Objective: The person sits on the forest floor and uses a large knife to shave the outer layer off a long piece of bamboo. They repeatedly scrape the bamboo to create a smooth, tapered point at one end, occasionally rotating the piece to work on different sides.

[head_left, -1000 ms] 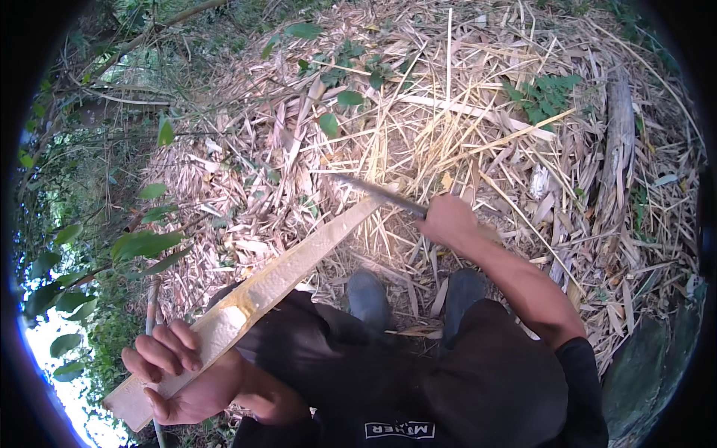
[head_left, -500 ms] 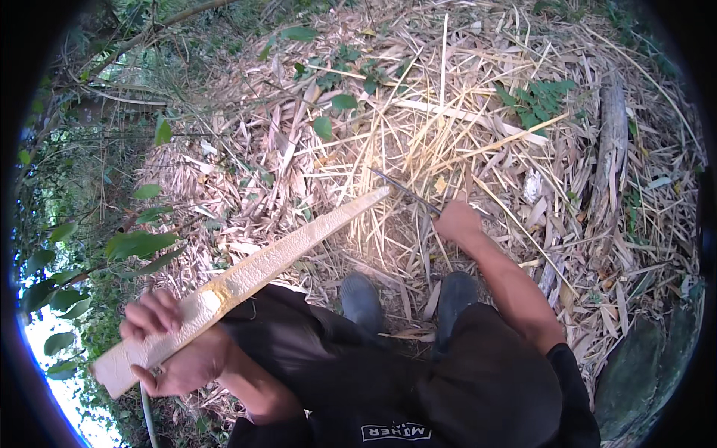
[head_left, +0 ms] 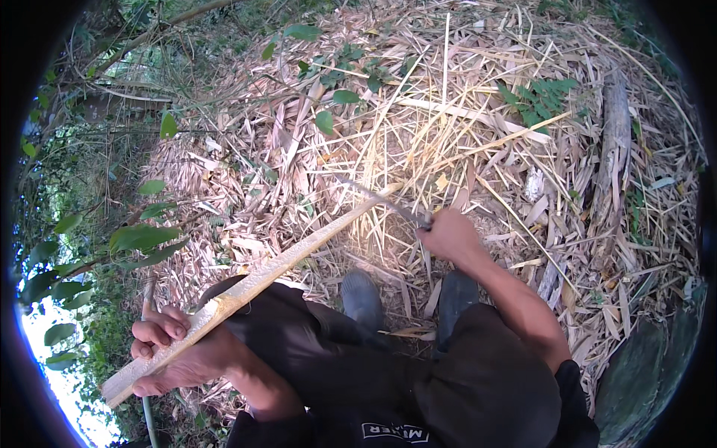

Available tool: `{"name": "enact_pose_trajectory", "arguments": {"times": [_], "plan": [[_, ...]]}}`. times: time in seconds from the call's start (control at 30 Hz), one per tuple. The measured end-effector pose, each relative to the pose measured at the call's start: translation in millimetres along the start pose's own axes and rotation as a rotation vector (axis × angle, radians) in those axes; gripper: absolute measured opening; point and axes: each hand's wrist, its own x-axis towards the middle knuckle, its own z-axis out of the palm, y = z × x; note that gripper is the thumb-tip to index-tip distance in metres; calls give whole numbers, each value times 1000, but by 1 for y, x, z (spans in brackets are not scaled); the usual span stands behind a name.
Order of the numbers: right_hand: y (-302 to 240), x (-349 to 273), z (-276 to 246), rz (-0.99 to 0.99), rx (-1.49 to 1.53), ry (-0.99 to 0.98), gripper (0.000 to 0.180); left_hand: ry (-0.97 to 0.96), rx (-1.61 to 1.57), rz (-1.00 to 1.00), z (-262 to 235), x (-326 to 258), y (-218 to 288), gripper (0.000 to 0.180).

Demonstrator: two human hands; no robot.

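My left hand (head_left: 179, 351) is closed around the lower end of a long split bamboo strip (head_left: 287, 257). The strip slants up and to the right, away from my body, with a pale knot a little above my fingers. In my closed right hand (head_left: 450, 237) is a knife (head_left: 407, 213) with a long, narrow dark blade. The blade lies across the strip's far end, apparently touching it; its tip points to the upper left. My right fingers hide most of the knife's handle.
Thin pale slivers (head_left: 441, 145) lie heaped on dry leaf litter ahead of my two boots (head_left: 361, 299). A weathered log (head_left: 614, 142) lies at the right, above a large dark green stone-like shape (head_left: 642, 373). Leafy branches (head_left: 142, 237) reach in from the left.
The bamboo strip has rolled in my left hand, so more of its edge shows. My right hand has shifted slightly left, bringing the knife blade over the strip's far end.
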Motion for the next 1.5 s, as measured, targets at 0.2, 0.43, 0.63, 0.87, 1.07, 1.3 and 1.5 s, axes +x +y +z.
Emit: {"name": "enact_pose_trajectory", "arguments": {"times": [0.2,0.43,0.63,0.87,1.07,1.3,1.5], "plan": [[-73,-62,-14,-486,38,-27,36,190,498,83,-11,8,-7,55],[5,36,6,48,-14,66,41,371,455,78,6,24,-30,50],[-13,10,0,-41,-106,6,42,202,382,36,-5,23,-23,51],[24,43,-8,23,-210,45,40,369,812,165,35,29,-37,55],[32,24,8,95,-112,5,40,528,952,70,25,22,-36,54],[2,-1,-9,20,-117,-81,40,545,1052,70,25,25,-37,55],[32,36,9,120,-124,73,39,617,1030,73,26,33,-37,58]]}}
